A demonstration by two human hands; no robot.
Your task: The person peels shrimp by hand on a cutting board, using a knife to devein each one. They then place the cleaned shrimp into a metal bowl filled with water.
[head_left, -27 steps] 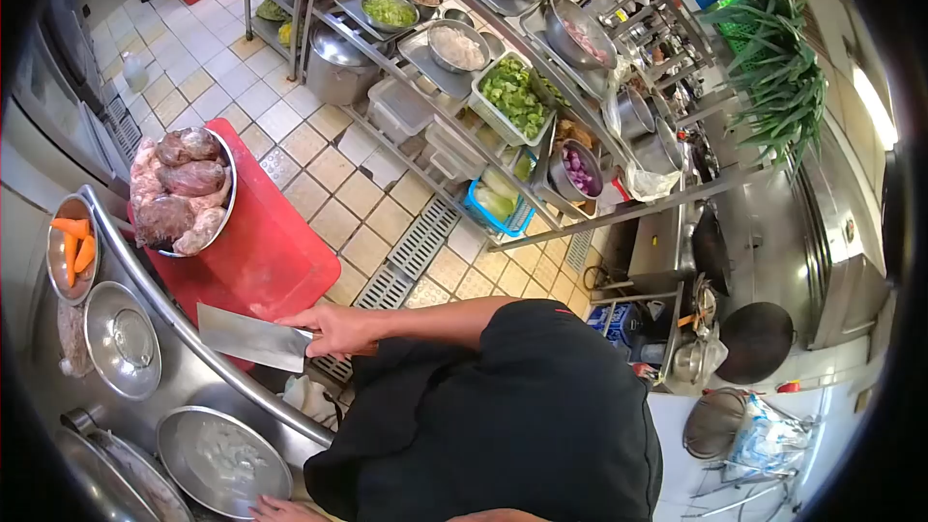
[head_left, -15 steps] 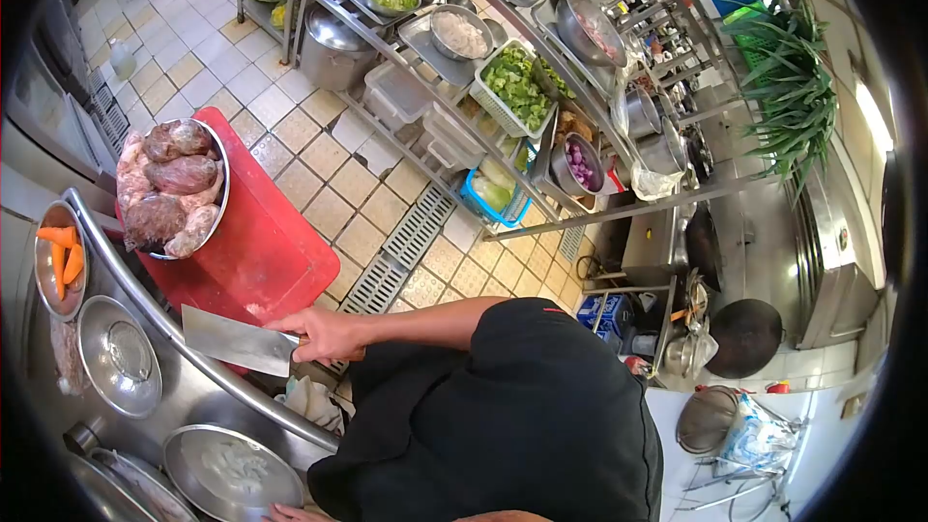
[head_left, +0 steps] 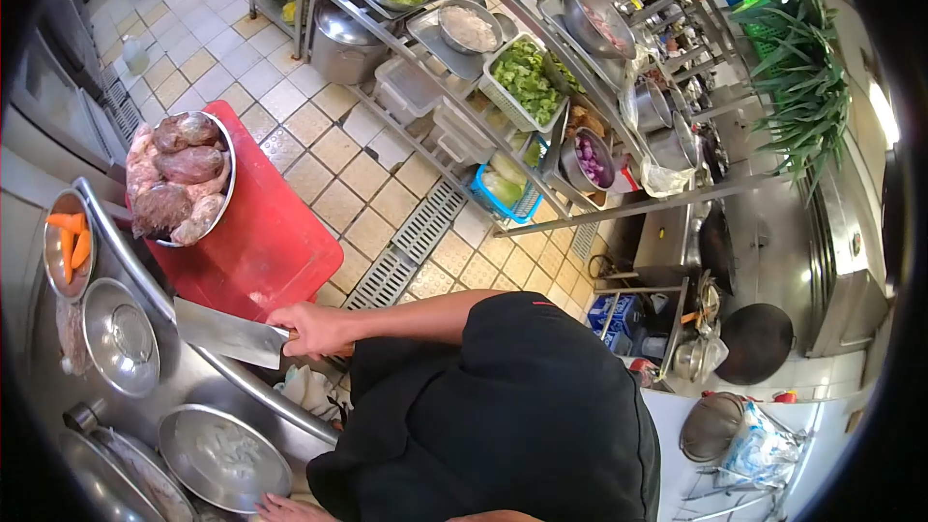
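My right hand (head_left: 317, 329) is closed around the handle of a cleaver (head_left: 229, 333). Its broad blade points left, above the counter's rounded rail and the near edge of a red plastic surface (head_left: 275, 242). My left hand (head_left: 290, 509), partly cut off by the bottom edge, has its fingers stretched out at the rim of a steel bowl (head_left: 184, 464). Pale translucent pieces (head_left: 230, 447) lie in that bowl. On the red surface stands a round container heaped with raw meat (head_left: 188, 179).
The steel counter (head_left: 198, 382) also carries a colander (head_left: 121, 338) and a bowl with peeled carrots (head_left: 73, 244). Across the tiled floor, a metal rack (head_left: 445, 97) holds greens, chopped vegetables and pans. A floor drain grate (head_left: 411, 246) runs between.
The whole view has shifted slightly. More of my left hand shows at the bowl's rim. My right hand keeps its grip on the cleaver, nearly in place.
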